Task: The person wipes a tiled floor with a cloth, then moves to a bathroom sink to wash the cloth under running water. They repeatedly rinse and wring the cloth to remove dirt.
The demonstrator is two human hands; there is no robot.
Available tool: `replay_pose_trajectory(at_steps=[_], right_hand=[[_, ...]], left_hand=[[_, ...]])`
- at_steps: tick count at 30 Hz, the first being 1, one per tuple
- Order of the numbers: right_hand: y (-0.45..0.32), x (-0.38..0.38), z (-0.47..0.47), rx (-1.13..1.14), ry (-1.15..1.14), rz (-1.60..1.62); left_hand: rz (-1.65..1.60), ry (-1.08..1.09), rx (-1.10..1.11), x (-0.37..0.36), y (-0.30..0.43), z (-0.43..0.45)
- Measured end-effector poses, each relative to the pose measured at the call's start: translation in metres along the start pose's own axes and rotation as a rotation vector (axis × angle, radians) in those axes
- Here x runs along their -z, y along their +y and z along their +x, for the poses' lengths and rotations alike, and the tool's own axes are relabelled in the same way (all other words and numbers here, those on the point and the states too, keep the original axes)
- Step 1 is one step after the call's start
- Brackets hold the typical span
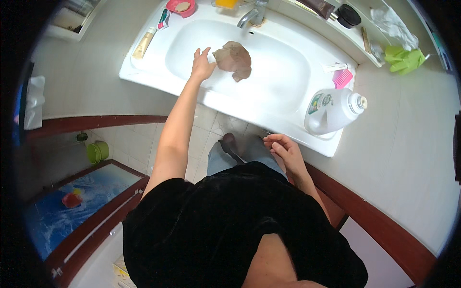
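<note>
A crumpled piece of thin brown fabric point(234, 60) lies in the white washbasin point(277, 86). Just left of it, my left hand point(203, 66) reaches over the bowl with fingers spread and nothing in them. The thumb is close to the fabric's edge; whether they touch I cannot tell. My right hand point(288, 153) hangs in front of the basin's front rim, fingers loosely curved, with nothing visible in it. The chrome faucet point(248, 18) stands at the back of the bowl, and no running water shows. On the basin's right end is a large translucent plastic jug point(329, 111) with a green label.
Along the left rim lie a beige tube point(144, 43) and a toothpaste tube point(164, 19), near a pink soap dish point(182, 7). A pink comb point(342, 78) lies behind the jug. Above the right rim, a shelf point(354, 39) holds a black jar point(348, 16). Green gloves point(405, 59) hang there.
</note>
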State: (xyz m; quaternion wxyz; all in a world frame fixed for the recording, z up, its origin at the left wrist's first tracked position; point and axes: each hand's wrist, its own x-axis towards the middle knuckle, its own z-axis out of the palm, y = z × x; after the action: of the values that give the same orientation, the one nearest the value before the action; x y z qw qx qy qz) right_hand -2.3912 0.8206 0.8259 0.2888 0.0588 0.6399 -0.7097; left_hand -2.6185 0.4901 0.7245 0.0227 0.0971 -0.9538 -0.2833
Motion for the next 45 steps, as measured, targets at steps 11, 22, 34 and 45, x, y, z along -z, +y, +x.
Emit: replay_pose_trajectory(at_steps=[11, 22, 34, 45], right_hand=[[-0.111, -0.025, 0.254, 0.189, -0.069, 0.403], [-0.183, -0.057, 0.365, 0.29, 0.008, 0.823], [-0.152, -0.024, 0.365, 0.203, 0.127, 0.725], [-0.072, -0.014, 0.389, 0.003, 0.229, -0.058]], left_hand=[[-0.255, -0.37, -0.067, 0.006, -0.057, 0.058], [-0.184, -0.524, -0.28, -0.083, -0.069, 0.139], [-0.048, -0.728, -0.33, -0.071, -0.025, 0.183], [-0.746, -1.065, -0.231, -0.031, 0.021, 0.194]])
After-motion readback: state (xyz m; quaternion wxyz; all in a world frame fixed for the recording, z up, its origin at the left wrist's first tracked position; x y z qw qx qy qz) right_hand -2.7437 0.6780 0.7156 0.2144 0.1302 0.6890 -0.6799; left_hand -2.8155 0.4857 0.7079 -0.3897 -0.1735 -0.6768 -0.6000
